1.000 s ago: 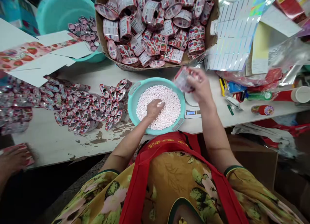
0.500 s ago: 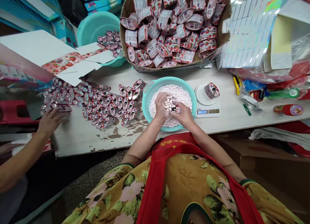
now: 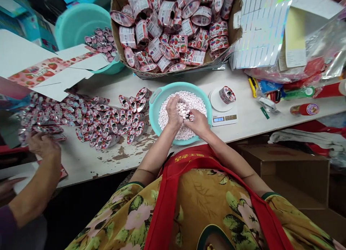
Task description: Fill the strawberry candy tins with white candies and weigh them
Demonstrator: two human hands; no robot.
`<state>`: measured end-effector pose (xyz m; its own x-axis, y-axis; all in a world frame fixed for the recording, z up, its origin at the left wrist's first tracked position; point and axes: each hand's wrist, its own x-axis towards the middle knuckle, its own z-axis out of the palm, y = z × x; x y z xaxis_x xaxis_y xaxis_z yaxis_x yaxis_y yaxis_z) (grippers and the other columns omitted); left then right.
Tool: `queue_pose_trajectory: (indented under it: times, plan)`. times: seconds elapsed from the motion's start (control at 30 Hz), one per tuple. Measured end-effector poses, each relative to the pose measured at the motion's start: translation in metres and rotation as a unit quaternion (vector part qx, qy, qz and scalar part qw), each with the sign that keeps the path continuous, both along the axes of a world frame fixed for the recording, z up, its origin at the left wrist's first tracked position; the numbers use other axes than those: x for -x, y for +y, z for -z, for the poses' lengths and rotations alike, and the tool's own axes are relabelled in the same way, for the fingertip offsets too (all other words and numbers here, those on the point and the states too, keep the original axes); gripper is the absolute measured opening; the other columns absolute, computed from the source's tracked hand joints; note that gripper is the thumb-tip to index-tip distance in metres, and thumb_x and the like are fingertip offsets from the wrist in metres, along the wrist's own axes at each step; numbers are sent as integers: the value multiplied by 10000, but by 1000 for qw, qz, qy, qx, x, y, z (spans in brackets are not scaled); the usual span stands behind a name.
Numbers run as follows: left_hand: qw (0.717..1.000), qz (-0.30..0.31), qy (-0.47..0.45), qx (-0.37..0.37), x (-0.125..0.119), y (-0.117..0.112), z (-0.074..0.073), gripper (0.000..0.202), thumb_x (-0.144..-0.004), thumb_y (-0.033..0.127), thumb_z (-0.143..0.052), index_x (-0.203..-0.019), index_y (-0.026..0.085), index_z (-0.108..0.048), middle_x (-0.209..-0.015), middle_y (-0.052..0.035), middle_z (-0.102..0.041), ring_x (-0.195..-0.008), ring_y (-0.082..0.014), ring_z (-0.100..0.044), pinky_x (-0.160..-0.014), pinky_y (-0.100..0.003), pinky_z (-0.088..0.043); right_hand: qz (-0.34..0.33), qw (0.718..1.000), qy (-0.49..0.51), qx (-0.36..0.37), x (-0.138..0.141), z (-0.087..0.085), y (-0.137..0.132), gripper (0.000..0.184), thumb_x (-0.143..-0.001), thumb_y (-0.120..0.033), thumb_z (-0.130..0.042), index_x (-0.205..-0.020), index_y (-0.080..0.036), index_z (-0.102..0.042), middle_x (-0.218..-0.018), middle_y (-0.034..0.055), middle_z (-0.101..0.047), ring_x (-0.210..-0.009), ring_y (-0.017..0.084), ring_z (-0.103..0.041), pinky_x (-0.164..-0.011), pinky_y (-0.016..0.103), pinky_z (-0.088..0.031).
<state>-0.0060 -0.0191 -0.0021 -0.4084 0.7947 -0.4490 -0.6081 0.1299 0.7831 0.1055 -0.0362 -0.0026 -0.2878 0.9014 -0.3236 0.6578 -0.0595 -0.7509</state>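
A teal basin full of small white candies sits at the table's near edge. Both my hands are over it. My left hand is cupped around a handful of the candies. My right hand grips a small strawberry-print tin, held against the left hand's candies. A second tin stands on the white digital scale just right of the basin.
A cardboard box of strawberry tins stands behind the basin. Rows of filled tins lie to the left. Another person's hand rests at the far left. A second teal basin, label sheets and packaging crowd the back.
One second ago my right hand carried a tin to the scale while my left dug in the candies. Now that tin sits on the scale and both hands meet over the basin.
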Motion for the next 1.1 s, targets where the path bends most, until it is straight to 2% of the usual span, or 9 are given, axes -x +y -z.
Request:
queue_pose_trajectory:
  times: [0.17, 0.4, 0.53, 0.7, 0.87, 1.1]
  plan:
    - [1000, 2, 12, 14, -6, 5, 0, 389, -804, 449, -765, -715, 194, -486, -581, 63, -492, -515, -88, -563, -572, -217, -504, 17, 1000, 17, -3, -4, 4, 3, 347, -736, -287, -682, -1074, -209, -691, -1074, 62, -742, -1002, 275, -687, -912, 410, -539]
    - [999, 17, 42, 13, -11, 11, 2, 457, -760, 530, -803, -744, 192, -497, -596, 74, -506, -482, -61, -522, -524, -188, -468, 23, 1000, 13, -1, -6, 1, 8, 385, -691, -217, -662, -1073, -180, -696, -1111, 83, -740, -1036, 285, -685, -948, 426, -532]
    - [999, 15, 50, 1, -12, 12, 6, 450, -774, 525, -797, -736, 191, -498, -589, 75, -498, -482, -60, -515, -519, -189, -453, 48, 998, 46, 14, -7, 4, 7, 392, -692, -227, -670, -1082, -202, -694, -1117, 60, -745, -1034, 267, -689, -951, 415, -536]
    - [997, 21, 72, 6, -13, 16, 2, 439, -784, 478, -805, -706, 191, -483, -562, 77, -479, -461, -55, -480, -481, -192, -402, 50, 997, 66, 4, -8, 4, 8, 370, -697, -249, -688, -1065, -212, -697, -1103, 60, -746, -1053, 276, -686, -969, 427, -530]
    - [993, 80, 81, 11, -18, 19, -3, 416, -736, 447, -851, -739, 192, -521, -529, 85, -479, -418, -55, -462, -420, -187, -336, 67, 994, 90, 10, -11, 2, 7, 366, -689, -247, -686, -1053, -207, -679, -1081, 55, -742, -1032, 264, -684, -962, 409, -525]
    - [986, 135, 96, -11, -21, 15, -10, 503, -694, 569, -841, -710, 194, -507, -498, 85, -482, -365, -46, -417, -369, -189, -269, 101, 988, 114, 16, -12, 1, 5, 294, -694, -303, -698, -966, -199, -657, -960, 37, -724, -878, 223, -661, -850, 352, -518]
